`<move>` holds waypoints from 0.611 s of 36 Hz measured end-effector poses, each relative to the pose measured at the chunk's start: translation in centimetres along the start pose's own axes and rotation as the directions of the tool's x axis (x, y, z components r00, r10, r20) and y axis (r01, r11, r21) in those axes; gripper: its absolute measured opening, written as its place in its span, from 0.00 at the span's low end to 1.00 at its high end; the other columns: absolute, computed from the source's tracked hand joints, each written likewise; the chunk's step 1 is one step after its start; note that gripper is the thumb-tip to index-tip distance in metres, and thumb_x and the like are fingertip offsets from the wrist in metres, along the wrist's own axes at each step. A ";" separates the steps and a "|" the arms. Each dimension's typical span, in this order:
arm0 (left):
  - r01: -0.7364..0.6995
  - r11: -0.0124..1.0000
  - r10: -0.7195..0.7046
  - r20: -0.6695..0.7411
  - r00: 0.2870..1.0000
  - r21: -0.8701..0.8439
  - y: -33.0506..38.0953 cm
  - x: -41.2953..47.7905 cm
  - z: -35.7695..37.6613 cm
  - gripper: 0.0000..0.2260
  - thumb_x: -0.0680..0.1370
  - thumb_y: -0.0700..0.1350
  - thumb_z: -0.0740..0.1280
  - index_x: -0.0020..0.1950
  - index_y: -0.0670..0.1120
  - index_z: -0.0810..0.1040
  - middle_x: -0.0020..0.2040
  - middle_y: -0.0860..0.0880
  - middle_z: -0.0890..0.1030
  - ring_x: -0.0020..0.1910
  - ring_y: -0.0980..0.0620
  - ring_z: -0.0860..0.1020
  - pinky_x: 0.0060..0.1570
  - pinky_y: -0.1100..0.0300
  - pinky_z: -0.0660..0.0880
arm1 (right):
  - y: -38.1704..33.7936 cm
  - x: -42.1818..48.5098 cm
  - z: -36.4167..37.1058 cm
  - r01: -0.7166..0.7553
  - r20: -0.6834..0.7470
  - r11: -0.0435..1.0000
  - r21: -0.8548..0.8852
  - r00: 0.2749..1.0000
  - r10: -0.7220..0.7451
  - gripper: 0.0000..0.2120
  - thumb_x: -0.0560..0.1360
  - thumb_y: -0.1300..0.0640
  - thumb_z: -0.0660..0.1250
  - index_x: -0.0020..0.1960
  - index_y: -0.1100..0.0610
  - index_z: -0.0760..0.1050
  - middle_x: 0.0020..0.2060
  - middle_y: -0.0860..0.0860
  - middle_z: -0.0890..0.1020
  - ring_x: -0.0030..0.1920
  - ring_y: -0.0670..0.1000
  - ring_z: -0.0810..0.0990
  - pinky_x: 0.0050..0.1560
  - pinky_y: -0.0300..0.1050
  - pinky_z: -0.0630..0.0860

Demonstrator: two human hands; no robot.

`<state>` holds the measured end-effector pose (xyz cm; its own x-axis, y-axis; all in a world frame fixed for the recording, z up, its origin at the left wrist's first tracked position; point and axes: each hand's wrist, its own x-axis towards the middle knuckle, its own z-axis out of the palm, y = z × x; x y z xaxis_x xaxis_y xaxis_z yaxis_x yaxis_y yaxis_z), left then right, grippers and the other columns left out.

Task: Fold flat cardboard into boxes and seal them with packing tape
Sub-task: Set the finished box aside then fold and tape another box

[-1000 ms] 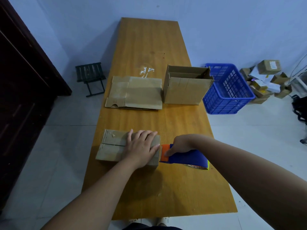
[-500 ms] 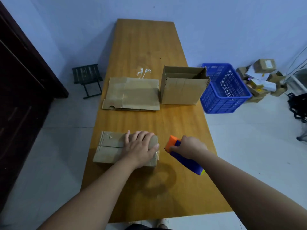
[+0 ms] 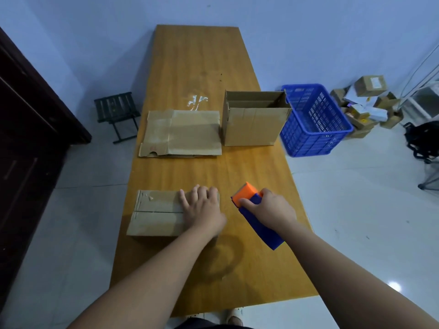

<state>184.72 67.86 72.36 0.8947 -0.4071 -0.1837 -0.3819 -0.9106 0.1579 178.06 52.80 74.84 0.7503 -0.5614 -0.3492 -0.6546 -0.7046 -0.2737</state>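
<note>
Small box (image 3: 156, 213) sits at my end of the bench (image 3: 202, 55), close to its left edge, flaps closed, seam running left to right. My left hand (image 3: 202, 210) lies flat on the right half of its top, fingers (image 3: 190, 198) straight and pressing down over the seam. My right hand (image 3: 268, 210) is clenched round the tape dispenser (image 3: 259, 222): blue body, orange head aimed at the box's right end. There is a clear gap between dispenser and box.

Open bench runs between the small box and the far items, and more beyond them to the far end. The right bench edge is near my right wrist.

Flat cardboard (image 3: 183, 132) lies mid-bench on the left, its left edge near the bench edge. The open box (image 3: 254, 122) stands upright just beside it on the right, top flaps up. I can't tell what's inside.

A blue basket (image 3: 313, 119) is on the floor, just beside the right bench edge. Its near corner is behind the open box. Tape scraps (image 3: 197, 100) are stuck to the bench behind the flat cardboard.

Room: folding stool (image 3: 116, 112) on the left, dark door (image 3: 28, 138) beyond it, a pile of parcels (image 3: 365, 103) in the far right corner. The walls are pale and the floor is glossy tile.
</note>
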 end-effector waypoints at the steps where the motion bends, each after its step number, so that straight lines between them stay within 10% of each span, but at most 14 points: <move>1: -0.003 1.000 0.003 -0.023 1.000 -0.003 0.0 -0.2 0.0 0.25 0.74 0.52 0.65 0.68 0.53 0.61 0.72 0.49 0.63 0.74 0.46 0.52 0.69 0.41 0.34 | -0.1 -0.1 -0.1 0.005 -0.004 1.000 0.016 1.000 -0.005 0.27 0.69 0.27 0.58 0.48 0.50 0.68 0.35 0.45 0.75 0.33 0.46 0.75 0.27 0.40 0.69; 10: 0.013 0.998 -0.016 -0.044 0.999 -0.060 -0.1 -0.1 -0.2 0.26 0.77 0.67 0.47 0.65 0.53 0.67 0.70 0.49 0.67 0.74 0.47 0.56 0.71 0.42 0.39 | -1.5 -1.2 -2.2 0.103 0.002 0.976 0.194 0.994 -0.105 0.25 0.70 0.28 0.60 0.50 0.49 0.68 0.37 0.44 0.77 0.35 0.46 0.77 0.30 0.39 0.74; 16: -0.015 0.995 0.000 -0.149 0.989 -0.095 -0.1 -1.0 -0.6 0.13 0.80 0.52 0.55 0.58 0.50 0.73 0.63 0.50 0.75 0.69 0.50 0.66 0.71 0.40 0.49 | -3.0 -2.5 -4.2 0.314 -0.024 0.893 0.322 0.946 -0.324 0.22 0.71 0.31 0.62 0.50 0.48 0.71 0.37 0.43 0.79 0.35 0.44 0.79 0.31 0.34 0.69; 22: -0.024 0.990 0.004 -0.143 0.990 -0.139 -0.4 -1.1 -0.4 0.10 0.80 0.51 0.57 0.60 0.53 0.71 0.61 0.54 0.74 0.67 0.51 0.64 0.71 0.41 0.45 | -4.4 -3.9 -5.6 0.224 0.059 0.574 0.787 0.900 -0.432 0.22 0.69 0.34 0.66 0.45 0.54 0.75 0.35 0.47 0.82 0.34 0.46 0.80 0.35 0.37 0.75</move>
<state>183.99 68.70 72.93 0.9173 -0.3959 -0.0422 -0.3671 -0.8821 0.2952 178.49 55.69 82.40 0.9525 -0.1755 -0.2489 -0.2807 -0.1887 -0.9411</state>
